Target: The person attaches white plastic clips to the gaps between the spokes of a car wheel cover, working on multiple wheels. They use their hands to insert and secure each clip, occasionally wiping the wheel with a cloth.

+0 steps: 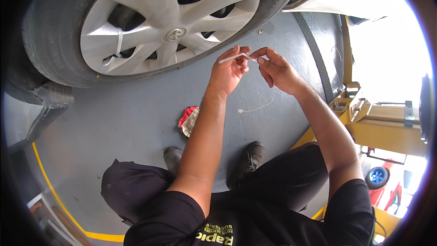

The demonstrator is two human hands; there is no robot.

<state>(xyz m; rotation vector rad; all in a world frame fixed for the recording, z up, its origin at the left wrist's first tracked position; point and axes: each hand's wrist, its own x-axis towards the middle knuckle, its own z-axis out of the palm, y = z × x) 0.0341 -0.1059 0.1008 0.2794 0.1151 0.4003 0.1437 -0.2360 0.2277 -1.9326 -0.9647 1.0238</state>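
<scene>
My left hand (pixel 229 70) and my right hand (pixel 276 68) are raised together in front of me, both pinching a thin white cable tie (pixel 236 57) between the fingertips. The tie sticks out to the left of my left thumb. Above and left stands a car wheel (pixel 150 23) with a silver hubcap (pixel 169 16); one white cable tie (pixel 119 42) is looped around a spoke of it. Another white cable tie (pixel 256 108) lies loose on the grey floor below my hands.
A red and white rag (pixel 188 120) lies on the grey floor (pixel 127 118) near my black shoes (pixel 248 161). A yellow lift arm (pixel 378 127) stands at right. A yellow line (pixel 54 191) curves along the floor at lower left.
</scene>
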